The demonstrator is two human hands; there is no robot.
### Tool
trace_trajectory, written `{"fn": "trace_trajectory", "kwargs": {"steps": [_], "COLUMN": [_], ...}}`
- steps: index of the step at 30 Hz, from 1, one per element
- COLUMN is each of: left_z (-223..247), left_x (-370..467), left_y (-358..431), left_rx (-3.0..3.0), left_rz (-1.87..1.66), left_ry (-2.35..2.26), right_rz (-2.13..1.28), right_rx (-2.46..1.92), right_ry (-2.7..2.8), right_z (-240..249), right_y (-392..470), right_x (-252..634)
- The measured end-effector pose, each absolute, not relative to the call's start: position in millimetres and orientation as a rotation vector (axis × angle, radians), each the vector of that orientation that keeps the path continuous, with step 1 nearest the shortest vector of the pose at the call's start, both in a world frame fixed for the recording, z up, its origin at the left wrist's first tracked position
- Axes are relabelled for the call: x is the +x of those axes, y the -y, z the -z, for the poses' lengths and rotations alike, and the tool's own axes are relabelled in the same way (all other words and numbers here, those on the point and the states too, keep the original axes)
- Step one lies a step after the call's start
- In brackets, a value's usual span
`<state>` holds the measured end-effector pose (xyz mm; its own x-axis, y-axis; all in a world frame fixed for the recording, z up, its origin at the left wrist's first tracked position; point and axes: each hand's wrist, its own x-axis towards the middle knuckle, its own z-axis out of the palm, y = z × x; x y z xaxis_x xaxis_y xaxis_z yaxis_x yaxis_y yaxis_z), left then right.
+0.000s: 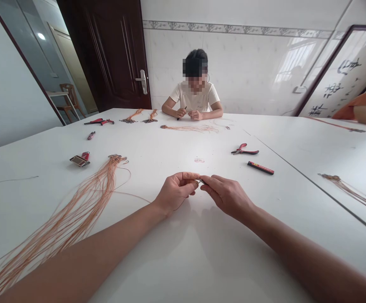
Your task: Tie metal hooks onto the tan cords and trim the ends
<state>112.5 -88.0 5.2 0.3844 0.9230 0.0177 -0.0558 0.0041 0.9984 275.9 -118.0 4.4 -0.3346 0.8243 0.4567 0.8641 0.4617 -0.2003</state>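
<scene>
My left hand (175,191) is pinched closed near the middle of the white table (170,261). Between its fingertips and those of my right hand (227,193) sits a small metal piece that looks like a hook (200,181); the fingers cover most of it. My right hand is closed too, thumb and fingers pressed together at the piece's right end. A thin orange line (132,195) runs across the table to my left wrist. To the left lies a bundle of orange lines (91,198), with a cluster of dark metal hooks (116,158) at its far end.
Pliers (245,150) and a black-red stick-shaped case (260,168) lie to the right. A small box (80,160) sits left. Across the table a person (195,97) works near more line bundles (186,128). Another bundle (353,191) lies far right.
</scene>
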Motion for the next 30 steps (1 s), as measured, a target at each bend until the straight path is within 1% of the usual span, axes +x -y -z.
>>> {"fn": "trace_trajectory", "kwargs": {"steps": [3,6,9,14,18,23,25,27,29,30], "left_z": [-6,-6,-5,-2,-2,-1,-1,-1,-1,-2], "left_x": [113,113,113,111,111,110,110,110,110,110], "left_y": [88,88,88,87,87,87,86,86,86,86], "left_rx": [1.318,1.304,1.301,1.339,1.363,1.366,1.354,1.345,1.339,1.336], "left_rz": [-0.958,-0.964,-0.959,-0.946,-0.936,-0.938,-0.941,-0.937,-0.936,-0.938], "left_ry": [-0.879,-0.865,-0.833,-0.842,-0.849,-0.853,-0.849,-0.852,-0.850,-0.845], "right_rz": [0.087,0.060,0.062,0.007,-0.046,0.056,-0.029,-0.209,-0.335,-0.345], "right_rx": [-1.474,-1.675,-1.862,-1.998,-2.015,-1.957,-1.874,-1.806,-1.803,-1.823], "right_ry": [2.166,2.021,1.885,1.848,1.845,1.890,1.977,2.125,2.246,2.282], "right_z": [-9,-9,-4,9,16,10,1,-9,-16,-18], "right_y": [114,104,90,76,72,76,83,92,99,102], "right_x": [284,303,326,351,356,349,343,336,330,327]}}
